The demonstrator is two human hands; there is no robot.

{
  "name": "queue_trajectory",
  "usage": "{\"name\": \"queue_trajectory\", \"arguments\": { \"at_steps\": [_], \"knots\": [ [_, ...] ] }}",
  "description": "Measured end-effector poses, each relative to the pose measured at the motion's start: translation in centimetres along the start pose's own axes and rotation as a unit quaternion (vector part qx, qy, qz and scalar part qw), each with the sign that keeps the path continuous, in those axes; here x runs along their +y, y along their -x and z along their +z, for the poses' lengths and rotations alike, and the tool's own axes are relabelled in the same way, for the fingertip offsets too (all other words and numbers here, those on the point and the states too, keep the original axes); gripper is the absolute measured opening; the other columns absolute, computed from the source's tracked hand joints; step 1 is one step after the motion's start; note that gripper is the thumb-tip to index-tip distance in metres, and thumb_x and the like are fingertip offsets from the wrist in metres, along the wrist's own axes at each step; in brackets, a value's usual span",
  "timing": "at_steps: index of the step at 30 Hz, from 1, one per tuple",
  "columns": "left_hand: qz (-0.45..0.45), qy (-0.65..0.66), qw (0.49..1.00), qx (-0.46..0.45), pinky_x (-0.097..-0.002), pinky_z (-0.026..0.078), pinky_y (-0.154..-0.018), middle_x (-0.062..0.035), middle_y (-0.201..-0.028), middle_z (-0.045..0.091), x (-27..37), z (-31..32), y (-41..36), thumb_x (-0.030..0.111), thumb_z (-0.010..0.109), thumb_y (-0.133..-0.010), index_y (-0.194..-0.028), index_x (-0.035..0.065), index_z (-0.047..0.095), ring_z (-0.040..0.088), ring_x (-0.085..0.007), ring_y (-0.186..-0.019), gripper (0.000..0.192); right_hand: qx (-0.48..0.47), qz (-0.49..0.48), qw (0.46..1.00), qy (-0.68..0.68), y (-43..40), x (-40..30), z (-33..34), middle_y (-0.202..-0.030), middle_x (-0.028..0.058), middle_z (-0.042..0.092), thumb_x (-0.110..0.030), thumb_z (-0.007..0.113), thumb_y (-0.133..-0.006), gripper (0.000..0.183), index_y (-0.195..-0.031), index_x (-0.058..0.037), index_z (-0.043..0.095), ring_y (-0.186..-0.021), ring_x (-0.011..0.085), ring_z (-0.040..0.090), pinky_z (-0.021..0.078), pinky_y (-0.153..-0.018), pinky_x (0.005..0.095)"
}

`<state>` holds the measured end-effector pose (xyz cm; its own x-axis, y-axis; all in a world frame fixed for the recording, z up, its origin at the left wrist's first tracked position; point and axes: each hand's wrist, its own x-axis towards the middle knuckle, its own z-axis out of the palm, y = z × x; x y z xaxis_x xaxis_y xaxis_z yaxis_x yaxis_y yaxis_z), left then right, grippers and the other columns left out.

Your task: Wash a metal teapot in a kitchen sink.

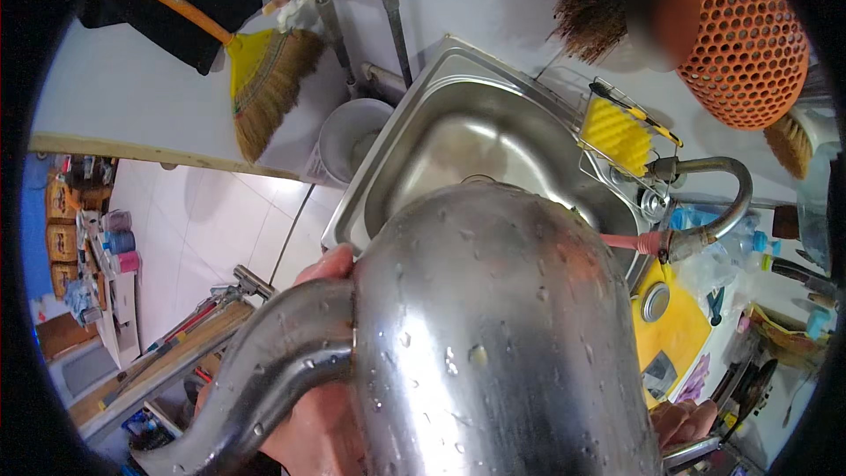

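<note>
A wet stainless steel kettle point(489, 344) fills the lower middle of the view, beaded with water drops. Its curved spout point(264, 370) extends to the lower left. My left hand point(324, 420) holds the kettle's side behind the spout, with one digit showing above it. On the opposite side, the curled fingers of my right hand point(684, 420) grip the kettle at its edge; most of that hand is hidden. Beyond the kettle lies a stainless steel sink point(456, 112), its near part covered. A curved faucet point(733, 178) with a pink hose end point(638, 242) points toward the kettle.
A wire rack point(591, 152) with a yellow sponge point(615, 135) sits at the sink's edge. Right of the kettle are a yellow board point(674, 337), a round lid point(655, 302) and plastic bottles point(720, 244). A broom point(271, 92), a bucket point(353, 135) and an orange basket point(747, 46) stand farther off.
</note>
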<state>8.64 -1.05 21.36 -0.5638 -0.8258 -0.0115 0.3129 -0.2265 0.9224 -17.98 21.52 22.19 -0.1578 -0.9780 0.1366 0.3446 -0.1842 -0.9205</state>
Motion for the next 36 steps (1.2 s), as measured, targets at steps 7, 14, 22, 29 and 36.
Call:
{"name": "queue_trajectory", "arguments": {
  "at_steps": [7, 14, 22, 29, 36],
  "knots": [
    [-0.002, 0.011, 1.0, 0.013, -0.0439, 0.017, -0.106, -0.0193, -0.142, 0.005, 0.1, -0.2, -0.2, 0.028, 0.087, -0.042, -0.136, 0.0063, -0.015, 0.014, -0.0324, -0.131, 0.14, 0.106, 0.028, 0.993, -0.046, -6.6, -0.7, 4.3, -0.062, 0.0077, 0.05, -0.003, 0.077, -0.055, 0.042, -0.081, -0.0061, 0.045, -0.047, 0.0171, 0.048, 0.0358, -0.039, 0.0318],
    [-0.017, 0.016, 0.999, 0.032, -0.0429, 0.014, -0.106, -0.0197, -0.142, 0.004, 0.8, -0.1, 0.5, 0.028, 0.086, -0.044, -0.136, 0.0032, -0.014, 0.011, -0.0321, -0.132, 0.139, 0.128, 0.04, 0.991, -0.016, -5.0, -0.7, 3.9, -0.08, 0.0103, 0.053, -0.014, 0.077, -0.054, 0.053, -0.093, -0.0011, 0.045, -0.06, 0.0202, 0.053, 0.0419, -0.053, 0.0326],
    [-0.123, 0.0, 0.989, 0.078, -0.0395, 0.019, -0.104, -0.0181, -0.133, 0.022, -3.8, -1.0, 1.2, 0.017, 0.081, -0.054, -0.136, 0.0027, -0.008, 0.024, -0.0291, -0.126, 0.122, 0.352, 0.146, 0.922, 0.069, -6.1, 3.7, 5.4, -0.099, 0.0142, 0.056, -0.027, 0.076, -0.054, 0.076, -0.113, 0.0049, 0.042, -0.074, 0.0231, 0.059, 0.0474, -0.055, 0.0292],
    [-0.226, 0.008, 0.944, 0.239, -0.0347, 0.039, -0.091, -0.0147, -0.12, 0.037, -9.6, -3.7, -0.5, 0.005, 0.072, -0.066, -0.137, 0.0061, 0.004, 0.041, -0.0229, -0.11, 0.098, 0.185, 0.318, 0.929, -0.037, -7.7, 13.2, 1.2, -0.103, 0.0128, 0.056, -0.007, 0.047, -0.088, 0.034, -0.121, 0.001, 0.043, -0.078, 0.0179, 0.061, 0.0469, -0.056, 0.0247],
    [-0.279, 0.014, 0.917, 0.285, -0.0434, 0.038, -0.089, -0.0124, -0.122, 0.036, -11.2, -4.5, -0.5, 0.013, 0.073, -0.068, -0.136, 0.0157, 0.004, 0.044, -0.0238, -0.108, 0.097, 0.04, 0.202, 0.752, 0.627, -3.3, 21.6, -5.0, -0.121, 0.0191, 0.049, -0.013, 0.058, -0.079, 0.046, -0.122, -0.0004, 0.046, -0.11, 0.0344, 0.048, 0.0372, -0.096, 0.0365]
  ]
}}
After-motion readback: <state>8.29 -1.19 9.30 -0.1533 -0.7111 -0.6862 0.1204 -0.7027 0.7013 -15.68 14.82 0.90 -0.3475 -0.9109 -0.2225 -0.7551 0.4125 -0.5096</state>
